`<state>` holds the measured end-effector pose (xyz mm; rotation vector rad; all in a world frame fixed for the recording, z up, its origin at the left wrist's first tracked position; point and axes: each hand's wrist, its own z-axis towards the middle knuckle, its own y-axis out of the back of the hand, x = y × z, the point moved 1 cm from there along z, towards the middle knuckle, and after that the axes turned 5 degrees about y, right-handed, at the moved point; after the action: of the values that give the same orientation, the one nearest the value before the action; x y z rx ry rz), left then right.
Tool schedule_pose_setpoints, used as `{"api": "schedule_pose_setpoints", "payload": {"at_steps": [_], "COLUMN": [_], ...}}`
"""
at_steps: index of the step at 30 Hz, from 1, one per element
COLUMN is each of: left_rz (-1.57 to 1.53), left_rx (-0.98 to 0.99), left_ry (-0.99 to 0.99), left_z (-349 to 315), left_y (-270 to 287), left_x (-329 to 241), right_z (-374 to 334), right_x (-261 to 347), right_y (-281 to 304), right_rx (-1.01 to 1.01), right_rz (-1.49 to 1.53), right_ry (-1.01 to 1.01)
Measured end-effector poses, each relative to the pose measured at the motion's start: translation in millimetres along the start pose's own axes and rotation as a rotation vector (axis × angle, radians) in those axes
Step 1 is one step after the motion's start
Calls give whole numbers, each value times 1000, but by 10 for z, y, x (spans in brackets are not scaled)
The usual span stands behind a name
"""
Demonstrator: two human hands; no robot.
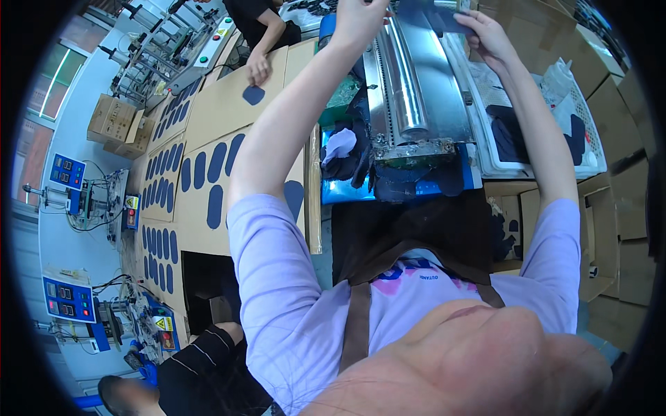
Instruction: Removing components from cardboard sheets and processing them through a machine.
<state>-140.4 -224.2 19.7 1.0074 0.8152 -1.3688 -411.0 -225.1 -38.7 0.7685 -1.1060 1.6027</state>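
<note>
My right hand (pixel 489 40) pinches the edge of a thin dark-blue flat piece (pixel 433 17), blurred, above the far end of a metal machine. Across from it, my left hand (pixel 361 19) is at the top edge of the view with its fingers bent together; whatever they hold is cut off. Below both hands lies the machine's shiny steel roller (pixel 402 83), beside a flat metal plate (pixel 440 90). Dark scraps of sheet (pixel 409 187) hang at the machine's near end. A crumpled pale cloth (pixel 340 144) lies to its left.
To the right is a white plastic basket (pixel 593 156) with dark pieces. Cardboard (pixel 201 156) on the left carries rows of dark oval pieces (pixel 215 206). A co-worker's hand (pixel 258 69) touches one piece (pixel 253 95). An open carton (pixel 600 229) stands at the lower right.
</note>
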Motion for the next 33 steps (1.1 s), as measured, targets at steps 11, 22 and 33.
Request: {"api": "schedule_pose_setpoints", "payload": {"at_steps": [11, 22, 33], "left_rz": [148, 302, 473], "left_rx": [61, 206, 177], "left_ry": [17, 99, 241], "left_z": [90, 54, 155], "left_y": [469, 494, 486], "left_x": [572, 649, 640], "right_z": [179, 246, 165], "right_x": [-145, -238, -136], "right_y": [92, -178, -668], "right_rx": [166, 215, 343], "right_rz": [-461, -864, -1189], "right_ry": [-159, 51, 414]}}
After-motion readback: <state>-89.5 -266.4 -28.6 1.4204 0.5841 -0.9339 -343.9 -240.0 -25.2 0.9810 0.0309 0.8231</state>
